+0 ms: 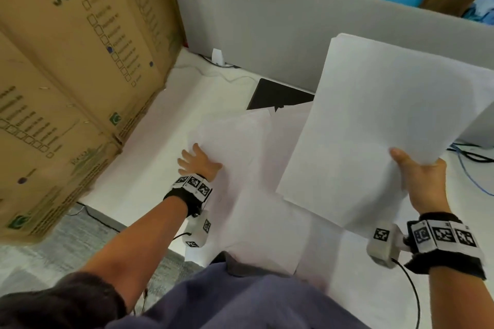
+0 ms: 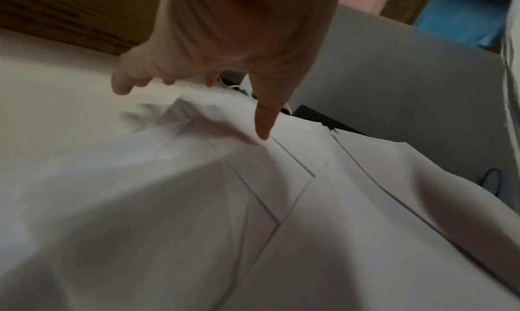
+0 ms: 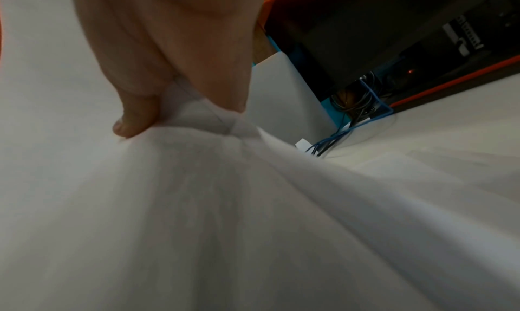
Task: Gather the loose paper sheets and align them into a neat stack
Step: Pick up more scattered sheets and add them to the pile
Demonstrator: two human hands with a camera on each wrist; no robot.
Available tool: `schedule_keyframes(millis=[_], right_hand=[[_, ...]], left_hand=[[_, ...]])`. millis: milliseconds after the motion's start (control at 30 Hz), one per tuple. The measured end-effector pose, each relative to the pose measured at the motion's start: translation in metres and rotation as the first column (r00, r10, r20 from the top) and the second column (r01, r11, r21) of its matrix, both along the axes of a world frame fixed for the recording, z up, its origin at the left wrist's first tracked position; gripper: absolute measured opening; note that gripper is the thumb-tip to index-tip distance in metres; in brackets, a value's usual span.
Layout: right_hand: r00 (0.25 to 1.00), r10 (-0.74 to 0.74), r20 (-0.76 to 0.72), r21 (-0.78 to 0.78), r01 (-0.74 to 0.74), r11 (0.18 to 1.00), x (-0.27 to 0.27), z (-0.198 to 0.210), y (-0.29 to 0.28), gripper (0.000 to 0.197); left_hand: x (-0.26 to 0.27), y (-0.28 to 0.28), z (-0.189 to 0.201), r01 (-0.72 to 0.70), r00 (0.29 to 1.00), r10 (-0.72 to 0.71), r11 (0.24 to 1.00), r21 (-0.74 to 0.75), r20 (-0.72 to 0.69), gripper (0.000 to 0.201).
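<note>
Several loose white sheets lie overlapping and askew on the white desk. My left hand is at their left edge. In the left wrist view its curled fingers hook that edge while the thumb presses on top, so a loose sheet buckles up between them. My right hand grips the near corner of a gathered sheaf of paper, held tilted above the desk at the right. The thumb lies on top of the sheaf; the fingers are hidden beneath it.
A big cardboard box stands along the left of the desk. A grey partition closes the back. A black flat item lies partly under the sheets. Blue cables trail at the right. The desk's front edge runs below my left arm.
</note>
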State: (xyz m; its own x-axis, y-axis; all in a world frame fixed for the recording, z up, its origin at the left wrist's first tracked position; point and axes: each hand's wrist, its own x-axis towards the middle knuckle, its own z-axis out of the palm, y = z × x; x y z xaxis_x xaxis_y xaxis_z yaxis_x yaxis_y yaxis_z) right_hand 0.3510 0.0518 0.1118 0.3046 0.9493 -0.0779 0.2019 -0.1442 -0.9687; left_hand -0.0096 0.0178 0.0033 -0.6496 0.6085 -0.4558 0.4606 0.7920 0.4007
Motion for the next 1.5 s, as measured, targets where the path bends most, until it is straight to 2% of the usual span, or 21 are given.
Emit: schedule_keyframes(millis=[200,400,467,567,633,733,833,967,1233,1367,1500], right_hand=[[0.999,0.040,-0.022,-0.028,-0.041,0.999,-0.010,-0.005,0.000,0.041],[0.998,0.034,-0.056,-0.016,-0.035,0.999,-0.010,-0.009,0.001,0.040],[0.997,0.028,-0.077,-0.024,-0.030,0.999,-0.007,-0.012,0.002,0.038],[0.996,0.014,-0.091,-0.033,-0.017,0.999,-0.005,-0.017,0.003,0.037],[0.996,0.009,-0.084,-0.030,-0.011,0.999,-0.005,-0.020,0.004,0.038],[0.997,0.004,-0.072,-0.037,-0.006,0.999,-0.006,-0.024,0.006,0.038],[0.997,0.015,-0.070,-0.053,-0.019,0.998,-0.008,-0.027,0.008,0.034],[0.999,0.029,-0.033,-0.052,-0.031,0.998,-0.009,-0.028,0.012,0.031],[1.000,-0.004,0.003,-0.061,0.004,0.998,-0.005,-0.030,0.016,0.037],[0.997,0.008,0.073,-0.092,-0.001,0.996,-0.001,-0.033,0.012,0.037],[0.997,-0.008,0.073,-0.110,0.016,0.994,-0.001,-0.034,0.010,0.039]], left_hand=[[-0.003,-0.003,-0.010,-0.001,1.000,0.002,0.998,-0.067,0.010,0.094],[-0.008,-0.004,-0.015,-0.106,0.978,0.086,0.990,0.097,0.190,0.109],[-0.014,-0.007,-0.016,-0.144,0.973,0.112,0.978,0.153,0.203,0.097],[-0.019,-0.013,-0.019,-0.096,0.987,0.044,0.935,0.341,0.157,0.050],[-0.019,-0.019,-0.023,-0.087,0.981,-0.001,0.890,0.448,0.192,0.038],[-0.015,-0.022,-0.024,-0.074,0.955,-0.058,0.903,0.423,0.292,0.044],[-0.014,-0.020,-0.022,-0.023,0.954,-0.086,0.934,0.355,0.286,0.039],[-0.012,-0.015,-0.006,0.038,0.969,-0.154,0.865,0.501,0.193,0.030],[-0.010,-0.004,0.024,0.015,0.930,-0.245,0.768,0.640,0.273,0.017],[-0.010,0.003,0.025,0.063,0.928,-0.278,0.771,0.633,0.247,0.023],[-0.012,0.010,0.019,0.120,0.906,-0.330,0.799,0.589,0.264,0.031]])
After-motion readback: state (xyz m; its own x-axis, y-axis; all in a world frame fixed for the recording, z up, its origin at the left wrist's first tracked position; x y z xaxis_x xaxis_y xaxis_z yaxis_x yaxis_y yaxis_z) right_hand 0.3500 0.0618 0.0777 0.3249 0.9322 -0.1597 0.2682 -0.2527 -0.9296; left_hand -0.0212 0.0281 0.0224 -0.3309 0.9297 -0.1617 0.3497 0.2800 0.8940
